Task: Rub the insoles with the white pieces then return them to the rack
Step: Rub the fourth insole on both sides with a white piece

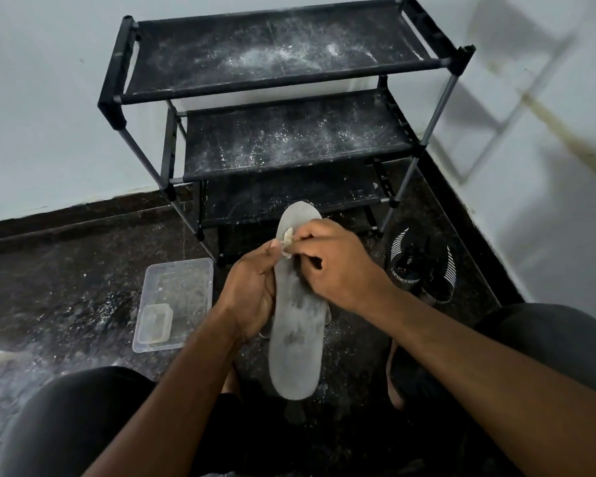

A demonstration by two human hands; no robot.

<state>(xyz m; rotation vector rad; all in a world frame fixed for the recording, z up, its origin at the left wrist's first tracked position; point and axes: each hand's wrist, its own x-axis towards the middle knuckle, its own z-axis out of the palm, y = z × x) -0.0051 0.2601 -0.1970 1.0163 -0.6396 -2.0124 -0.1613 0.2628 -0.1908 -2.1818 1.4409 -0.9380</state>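
A grey insole (298,342) is held upright-tilted in front of me, toe end pointing toward the rack. My left hand (252,290) grips its left edge around the middle. My right hand (334,266) pinches a small white piece (287,243) against the insole's upper left part. A second insole edge (328,316) peeks out just behind the first. The black shoe rack (283,84) stands against the wall ahead, its three fabric shelves dusted with white powder and bare of insoles.
A clear plastic container (176,301) with a smaller lid or tub inside lies on the dark floor at the left. A black sport shoe (424,266) sits right of the rack. White crumbs litter the floor. My knees frame the bottom.
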